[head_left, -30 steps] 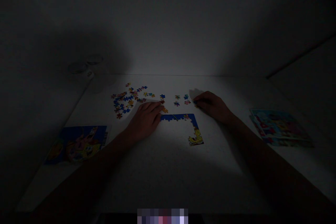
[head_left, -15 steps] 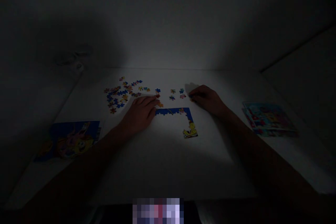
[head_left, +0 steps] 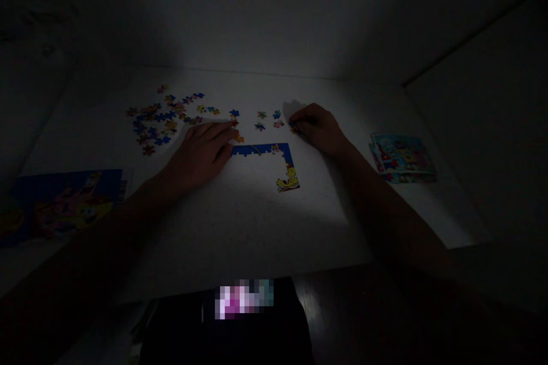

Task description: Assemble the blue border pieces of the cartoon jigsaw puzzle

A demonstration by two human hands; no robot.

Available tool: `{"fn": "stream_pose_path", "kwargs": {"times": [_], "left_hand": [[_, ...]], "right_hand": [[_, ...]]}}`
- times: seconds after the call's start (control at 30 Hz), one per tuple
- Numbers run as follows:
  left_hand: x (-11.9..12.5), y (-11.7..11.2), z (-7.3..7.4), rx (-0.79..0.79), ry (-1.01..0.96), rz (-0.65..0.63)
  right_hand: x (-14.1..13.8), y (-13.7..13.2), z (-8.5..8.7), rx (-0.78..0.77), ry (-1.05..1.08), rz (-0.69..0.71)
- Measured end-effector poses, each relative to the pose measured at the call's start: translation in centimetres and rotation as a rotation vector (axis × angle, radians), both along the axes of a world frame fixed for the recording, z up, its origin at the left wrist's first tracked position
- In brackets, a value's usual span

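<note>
My left hand [head_left: 201,151] lies low over the white table, fingers stretched out. Its fingertips reach a dark reddish puzzle piece [head_left: 234,123], and an orange piece [head_left: 240,139] shows beside them. Just below runs a joined puzzle border [head_left: 261,150], blue along the top and turning down to a yellow corner section [head_left: 290,178]; the hand covers its left end. My right hand [head_left: 319,128] is closed in a pinch at a small dark puzzle piece [head_left: 293,126], partly hidden by the fingers. Several loose pieces, including a pink one [head_left: 278,124], lie between the hands.
A scattered heap of puzzle pieces [head_left: 156,117] lies at the left back. A blue cartoon picture sheet [head_left: 68,199] is at the left edge, partly behind my forearm. Stacked picture cards [head_left: 405,157] lie at the right. A wall stands behind the table; the light is dim.
The camera view has shifted, so the table and everything on it appear higher and further left. Both hands keep nearly the same places relative to the pieces.
</note>
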State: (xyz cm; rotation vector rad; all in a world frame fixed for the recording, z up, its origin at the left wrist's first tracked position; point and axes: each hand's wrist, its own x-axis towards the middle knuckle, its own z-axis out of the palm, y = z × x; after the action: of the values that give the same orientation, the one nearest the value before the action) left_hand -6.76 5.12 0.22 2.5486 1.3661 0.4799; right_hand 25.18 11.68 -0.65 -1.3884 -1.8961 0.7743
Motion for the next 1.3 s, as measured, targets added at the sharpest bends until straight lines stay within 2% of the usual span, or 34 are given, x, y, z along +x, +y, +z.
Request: {"fn": "stream_pose_path", "kwargs": {"times": [0.23, 0.37, 0.43, 0.47, 0.57, 0.7, 0.87, 1.1, 1.3], "left_hand": [[0.3, -0.1, 0.2, 0.016, 0.002, 0.006], [0.2, -0.2, 0.6, 0.081, 0.0, 0.019], [-0.9, 0.3, 1.0, 0.109, 0.023, 0.106], [-1.7, 0.7, 1.3, 0.125, 0.029, 0.19], [-5.0, 2.1, 2.2, 0.15, 0.035, 0.381], [-8.8, 3.7, 2.4, 0.067, 0.065, 0.488], [-10.2, 4.0, 2.1, -0.039, 0.099, 0.438], [-11.7, 4.0, 2.6, -0.117, 0.136, 0.348], [-11.5, 3.8, 2.6, -0.136, 0.163, 0.31]], "right_hand": [[-0.2, 0.2, 0.2, -0.006, -0.019, -0.024], [0.1, 0.4, 0.1, 0.011, 0.003, -0.006], [0.3, 0.5, -0.1, 0.03, 0.01, 0.008], [0.3, 0.5, -0.1, 0.035, 0.002, 0.019], [0.4, 0.4, 0.1, 0.041, -0.027, 0.033], [0.3, 0.3, 0.3, 0.035, -0.022, 0.008], [0.2, 0.3, 0.4, 0.015, -0.003, 0.013], [0.4, 0.6, -0.2, 0.012, -0.011, 0.0], [0.5, 0.7, -0.4, 0.031, -0.006, 0.003]]}}
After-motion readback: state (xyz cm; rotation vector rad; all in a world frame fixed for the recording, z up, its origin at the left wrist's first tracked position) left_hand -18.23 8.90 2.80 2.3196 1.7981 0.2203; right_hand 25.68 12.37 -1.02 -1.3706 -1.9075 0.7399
